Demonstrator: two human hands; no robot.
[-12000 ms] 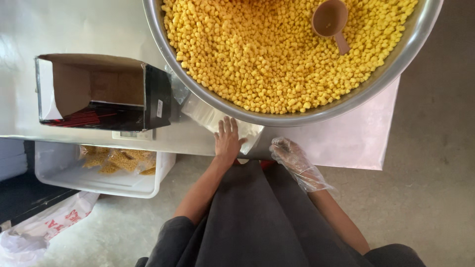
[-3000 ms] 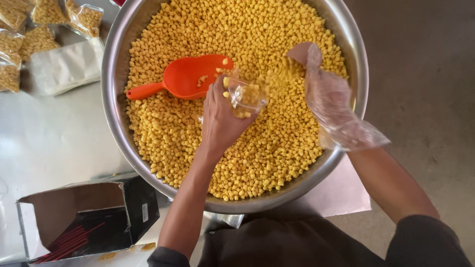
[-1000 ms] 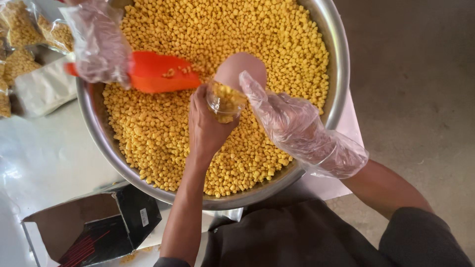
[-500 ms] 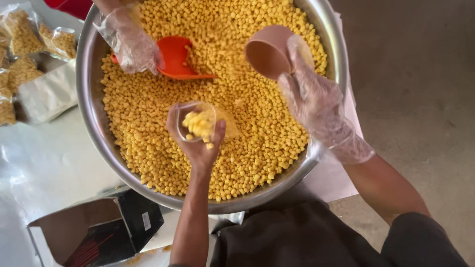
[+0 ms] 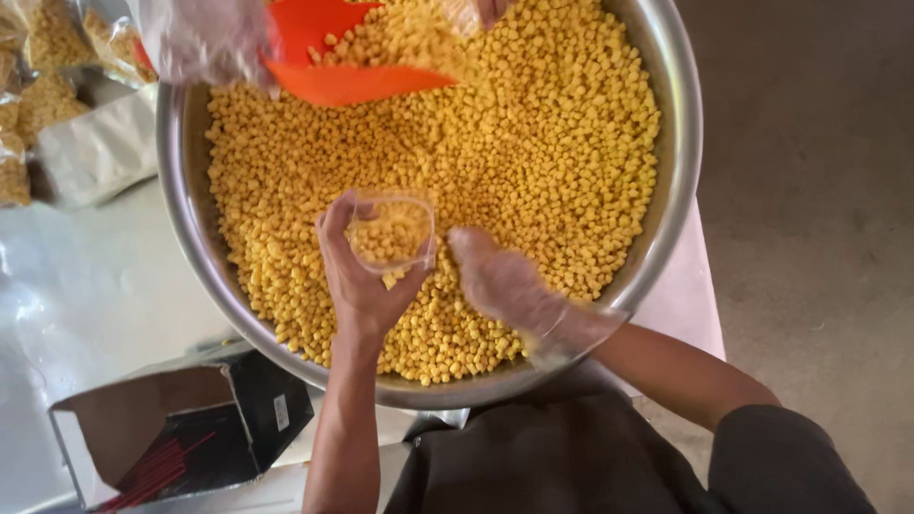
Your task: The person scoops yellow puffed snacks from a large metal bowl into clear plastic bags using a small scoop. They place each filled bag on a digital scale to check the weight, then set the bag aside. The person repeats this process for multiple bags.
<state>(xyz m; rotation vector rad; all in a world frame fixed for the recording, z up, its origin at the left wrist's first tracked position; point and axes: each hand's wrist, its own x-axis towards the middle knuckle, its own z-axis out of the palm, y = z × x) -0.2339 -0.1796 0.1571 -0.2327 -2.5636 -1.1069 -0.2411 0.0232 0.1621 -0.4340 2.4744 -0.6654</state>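
open cardboard box (image 5: pixel 181 428), filled snack packets (image 5: pixel 48 38)

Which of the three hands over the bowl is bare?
The person's left hand, holding the small clear bag. Their right hand and the co-worker's hand wear clear gloves.

The small clear plastic bag (image 5: pixel 392 233) is held up over the near-left part of the big steel bowl (image 5: pixel 678 143), mouth open and facing up, partly filled with yellow puffed snack pieces (image 5: pixel 533 162), same stuff that fills the bowl pretty much rim to rim. The bag's sides look crinkly and see-through, so the pieces show inside. One loose piece sits right at its lower edge. The bowl itself rests on the worktop (image 5: pixel 95 286), round and shiny.
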